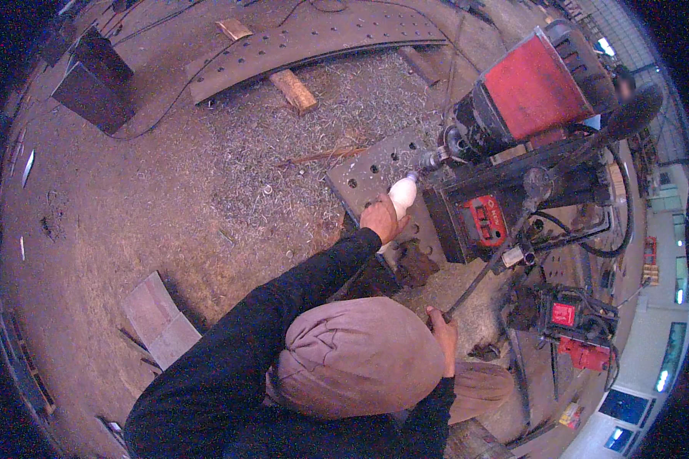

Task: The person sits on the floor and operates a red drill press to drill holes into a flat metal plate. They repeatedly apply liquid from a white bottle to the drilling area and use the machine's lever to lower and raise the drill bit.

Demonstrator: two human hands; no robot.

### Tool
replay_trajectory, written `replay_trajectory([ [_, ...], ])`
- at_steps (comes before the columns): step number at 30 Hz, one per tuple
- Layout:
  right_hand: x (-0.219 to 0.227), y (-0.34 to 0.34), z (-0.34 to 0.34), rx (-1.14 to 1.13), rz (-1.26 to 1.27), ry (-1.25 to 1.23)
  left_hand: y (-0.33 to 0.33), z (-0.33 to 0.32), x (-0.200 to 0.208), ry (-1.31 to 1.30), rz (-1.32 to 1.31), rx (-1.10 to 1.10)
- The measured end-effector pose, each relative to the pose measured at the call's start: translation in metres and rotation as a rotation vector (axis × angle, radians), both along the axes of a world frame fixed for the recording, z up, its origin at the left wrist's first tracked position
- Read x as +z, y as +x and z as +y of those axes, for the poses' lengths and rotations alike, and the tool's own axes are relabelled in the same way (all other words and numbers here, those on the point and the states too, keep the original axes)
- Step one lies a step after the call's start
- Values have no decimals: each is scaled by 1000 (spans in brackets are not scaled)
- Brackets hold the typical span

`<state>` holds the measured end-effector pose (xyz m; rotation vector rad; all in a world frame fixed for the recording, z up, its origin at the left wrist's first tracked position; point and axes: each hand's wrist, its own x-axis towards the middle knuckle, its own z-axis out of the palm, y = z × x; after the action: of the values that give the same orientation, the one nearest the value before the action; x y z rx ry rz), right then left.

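Note:
My left hand [383, 218] is closed around a white plastic bottle [402, 197], its tip pointing at the cutter [434, 159] of a drill press. The drill press has a red motor housing [540, 86] and a dark body, and stands on a steel plate [375, 164] with drilled holes. Curled around the end of a long black feed lever [482, 277] is my right hand [442, 336], partly hidden behind my knee. That lever runs up to the hub on the press's side. My bent knee [360, 356], in brown cloth, lies between my arms.
Metal shavings [260, 168] cover the floor beyond the plate. A long perforated steel plate [314, 50] rests on wooden blocks [293, 90] at the back. A second drill press [566, 317] stands at right. Dark steel boxes [96, 88] and a cable lie far left; a flat panel [159, 317] lies near left.

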<state>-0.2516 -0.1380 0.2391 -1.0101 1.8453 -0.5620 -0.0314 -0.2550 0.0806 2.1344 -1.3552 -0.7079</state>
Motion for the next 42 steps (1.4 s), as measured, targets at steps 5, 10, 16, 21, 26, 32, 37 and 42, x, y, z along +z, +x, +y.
replay_trajectory([
  [5, -10, -12, -2, 51, 175, 20, -1, 0, 6, -4, -7, -4],
  [10, -11, -22, -6, 144, 121, 191, 0, 2, 3, -27, -10, -1],
  [16, -21, -34, -7, 222, 143, 161, 0, 1, -1, -15, 2, -5],
  [21, -21, -33, -6, 158, 213, 163, 0, 2, 5, 4, 12, -11],
  [26, -18, -31, -3, 180, 190, 157, 0, 4, 5, -16, -7, 2],
  [32, -31, -45, -8, 186, 265, 251, 0, 3, 11, 12, 28, 1],
  [37, -45, -56, -11, 215, 323, 295, 0, 4, 4, -13, -35, -15],
  [42, -42, -56, -10, 207, 314, 272, -4, 3, 12, 23, -1, 14],
])
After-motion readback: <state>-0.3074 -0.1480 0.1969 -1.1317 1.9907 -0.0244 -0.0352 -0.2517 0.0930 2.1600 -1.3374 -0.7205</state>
